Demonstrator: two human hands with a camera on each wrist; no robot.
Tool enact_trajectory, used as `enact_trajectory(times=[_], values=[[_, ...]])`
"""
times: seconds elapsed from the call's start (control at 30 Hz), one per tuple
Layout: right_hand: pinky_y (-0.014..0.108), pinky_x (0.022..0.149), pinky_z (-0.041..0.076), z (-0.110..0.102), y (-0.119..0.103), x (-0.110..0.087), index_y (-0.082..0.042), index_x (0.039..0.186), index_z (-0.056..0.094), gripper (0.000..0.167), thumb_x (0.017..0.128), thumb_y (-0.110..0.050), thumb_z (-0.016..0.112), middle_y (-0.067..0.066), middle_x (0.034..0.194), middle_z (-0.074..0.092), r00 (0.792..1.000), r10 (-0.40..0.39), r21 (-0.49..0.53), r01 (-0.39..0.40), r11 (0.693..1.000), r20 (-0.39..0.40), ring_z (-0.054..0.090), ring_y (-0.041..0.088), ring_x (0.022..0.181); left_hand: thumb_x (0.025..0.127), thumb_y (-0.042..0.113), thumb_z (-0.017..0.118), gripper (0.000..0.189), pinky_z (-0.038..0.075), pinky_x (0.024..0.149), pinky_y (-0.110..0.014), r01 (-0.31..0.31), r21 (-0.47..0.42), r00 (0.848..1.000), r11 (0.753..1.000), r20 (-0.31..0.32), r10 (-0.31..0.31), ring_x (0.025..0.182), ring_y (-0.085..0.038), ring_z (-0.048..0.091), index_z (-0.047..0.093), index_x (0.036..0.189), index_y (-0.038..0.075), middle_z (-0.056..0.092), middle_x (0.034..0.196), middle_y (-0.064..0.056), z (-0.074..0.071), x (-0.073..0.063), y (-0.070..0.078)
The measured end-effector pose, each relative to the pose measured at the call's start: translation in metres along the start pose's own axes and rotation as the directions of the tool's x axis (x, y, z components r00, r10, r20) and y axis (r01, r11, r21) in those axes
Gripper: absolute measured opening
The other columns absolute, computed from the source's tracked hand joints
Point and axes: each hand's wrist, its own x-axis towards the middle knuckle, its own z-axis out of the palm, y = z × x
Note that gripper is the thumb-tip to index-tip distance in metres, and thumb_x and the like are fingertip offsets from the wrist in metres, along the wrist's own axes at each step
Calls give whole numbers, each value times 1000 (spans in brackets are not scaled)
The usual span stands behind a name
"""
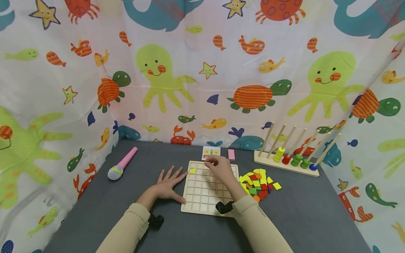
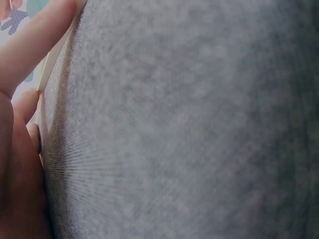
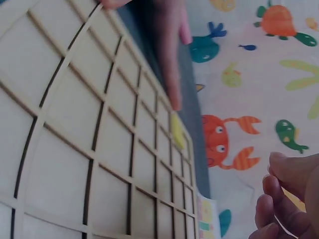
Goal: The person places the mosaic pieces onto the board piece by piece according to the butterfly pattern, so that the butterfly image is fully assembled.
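A wooden grid board [image 1: 202,202] lies flat on the grey table, with one yellow tile [image 1: 192,171] in its upper left part. My left hand [image 1: 167,186] is spread at the board's left side, its thumb at the lower left edge and index fingertip close to the yellow tile. Over the board's top edge, my right hand [image 1: 219,169] has thumb and fingers curled together. In the right wrist view, a small yellow piece [image 3: 294,200] shows between those fingers, mostly hidden. A patterned card [image 1: 211,151] lies just beyond the board.
Colourful loose tiles [image 1: 257,182] are heaped right of the board. A pink block [image 1: 231,154] sits beside the card. At the back right stands a wooden peg rack [image 1: 286,164] with coloured rings; a toy microphone [image 1: 122,163] lies at left. A printed curtain [image 1: 196,88] borders the table.
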Motion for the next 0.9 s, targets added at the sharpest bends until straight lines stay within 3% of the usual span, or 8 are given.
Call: enact_trajectory(times=[0.13, 0.3, 0.53, 0.9], values=[[31, 73, 52, -13, 1, -9, -16, 100, 78, 11, 95, -24, 73, -2, 93, 73, 1000, 0, 27, 1, 1000, -30, 62, 15, 82, 67, 80, 74, 120, -22, 113, -68, -41, -27, 999, 999, -21, 40, 155, -38, -17, 16, 163, 37, 1, 172, -2, 1, -1, -2], [31, 73, 52, -30, 6, -20, -15, 103, 77, 14, 95, -25, 73, -1, 96, 74, 999, 17, 22, -16, 1000, -39, 63, 16, 85, 63, 81, 76, 123, -21, 114, -68, -31, -33, 999, 999, -15, 30, 155, -38, -16, 18, 162, 37, 3, 172, -2, -2, -5, 2], [32, 74, 51, -57, 21, -27, -15, 105, 77, 16, 96, -27, 72, 0, 95, 75, 996, 32, -3, -32, 999, -80, 64, 19, 86, 64, 81, 74, 122, -22, 113, -68, -54, -44, 998, 998, -38, 53, 155, -37, -18, 15, 162, 39, 0, 172, 0, 5, -1, -7], [30, 72, 53, -93, 53, -38, -13, 112, 75, 25, 97, -32, 69, 4, 100, 73, 992, 88, -84, -95, 992, -89, 63, 21, 88, 64, 80, 76, 123, -17, 116, -67, -6, -3, 1000, 1000, -4, 6, 156, -38, -14, 17, 163, 35, 3, 172, -2, -3, -5, 6]])
